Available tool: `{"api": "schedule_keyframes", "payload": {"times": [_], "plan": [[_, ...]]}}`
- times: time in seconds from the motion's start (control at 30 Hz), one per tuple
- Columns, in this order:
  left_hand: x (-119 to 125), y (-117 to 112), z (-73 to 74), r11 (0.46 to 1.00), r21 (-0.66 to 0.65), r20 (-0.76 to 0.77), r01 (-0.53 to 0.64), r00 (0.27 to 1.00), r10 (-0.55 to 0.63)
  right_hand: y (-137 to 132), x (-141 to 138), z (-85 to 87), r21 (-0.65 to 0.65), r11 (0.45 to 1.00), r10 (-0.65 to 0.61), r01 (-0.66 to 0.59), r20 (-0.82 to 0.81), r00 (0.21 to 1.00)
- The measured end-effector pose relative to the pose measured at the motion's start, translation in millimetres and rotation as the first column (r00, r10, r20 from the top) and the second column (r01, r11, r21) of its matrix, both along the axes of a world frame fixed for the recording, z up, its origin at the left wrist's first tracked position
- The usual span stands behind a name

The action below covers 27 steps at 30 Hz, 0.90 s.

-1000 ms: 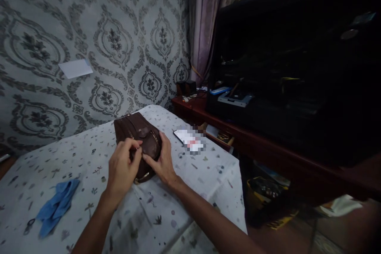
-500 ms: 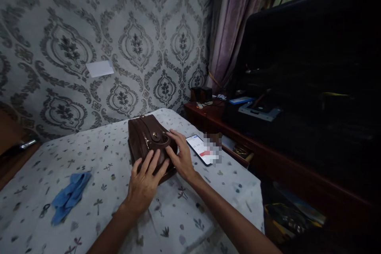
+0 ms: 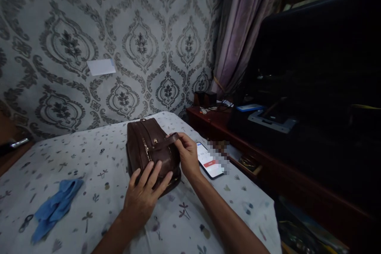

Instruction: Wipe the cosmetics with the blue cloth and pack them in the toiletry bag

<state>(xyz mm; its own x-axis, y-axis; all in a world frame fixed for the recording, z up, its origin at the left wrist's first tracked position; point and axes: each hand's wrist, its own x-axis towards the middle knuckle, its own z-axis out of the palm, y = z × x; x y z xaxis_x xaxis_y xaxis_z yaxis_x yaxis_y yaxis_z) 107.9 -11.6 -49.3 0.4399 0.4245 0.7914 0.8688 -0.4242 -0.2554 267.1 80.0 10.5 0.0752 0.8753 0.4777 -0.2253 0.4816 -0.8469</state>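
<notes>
A brown leather bag [image 3: 143, 139] with a gold zip lies on a white patterned sheet. My right hand [image 3: 188, 151] pinches the end of the bag's strap [image 3: 165, 142], which is pulled out toward the right from a gold stud. Spread over the near side of the bag are the fingers of my left hand [image 3: 144, 192], resting on it without a grip. A phone [image 3: 208, 162] with a lit screen, partly pixelated, lies to the right of my right hand. The bag's far side is hidden.
A crumpled blue cloth [image 3: 56, 208] lies at the left of the sheet, a small dark ring-shaped item [image 3: 26, 223] beside it. Along the right runs a dark red desk [image 3: 205, 118] with an open drawer [image 3: 253, 166]. Patterned wallpaper [image 3: 139, 43] stands behind.
My right hand has taken hold of the strap and raised its end off the bag toward the right. My left hand stays on the bag. The view has shifted slightly.
</notes>
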Motion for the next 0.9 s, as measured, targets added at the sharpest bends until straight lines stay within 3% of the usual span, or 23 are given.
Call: {"api": "schedule_keyframes", "payload": {"times": [0.23,0.37,0.47,0.63,0.73,0.8,0.9], "plan": [[1.3,1.9,-2.7,0.999,0.041,0.003,0.019,1.000,-0.019,-1.9,-4.7,-1.1,-0.110,0.990,0.065,-0.092,-0.229,0.971],[2.2,0.4,-2.0,0.999,0.038,0.006,0.013,1.000,-0.013,-2.4,-5.5,-0.3,-0.099,0.986,0.108,-0.134,-0.229,0.967],[3.3,-0.5,0.3,0.999,0.039,0.010,0.012,1.000,-0.012,-3.9,-1.8,-1.0,-0.066,0.994,0.081,-0.092,-0.161,0.984],[4.8,-0.9,3.0,0.999,0.050,0.002,0.011,1.000,-0.011,-14.0,5.8,-2.1,0.132,0.988,-0.091,0.077,0.103,0.991],[4.4,0.0,0.8,0.998,0.060,0.001,0.016,1.000,-0.016,-22.4,2.4,0.7,0.348,0.918,-0.284,0.189,0.249,0.926],[3.3,1.2,-2.2,0.998,0.063,0.002,0.019,1.000,-0.019,-25.5,-2.8,4.8,0.493,0.853,-0.366,0.173,0.327,0.871],[1.0,2.6,-6.2,0.998,0.062,-0.006,0.020,1.000,-0.020,-23.6,-9.2,14.2,0.621,0.783,-0.390,0.039,0.441,0.809]]}}
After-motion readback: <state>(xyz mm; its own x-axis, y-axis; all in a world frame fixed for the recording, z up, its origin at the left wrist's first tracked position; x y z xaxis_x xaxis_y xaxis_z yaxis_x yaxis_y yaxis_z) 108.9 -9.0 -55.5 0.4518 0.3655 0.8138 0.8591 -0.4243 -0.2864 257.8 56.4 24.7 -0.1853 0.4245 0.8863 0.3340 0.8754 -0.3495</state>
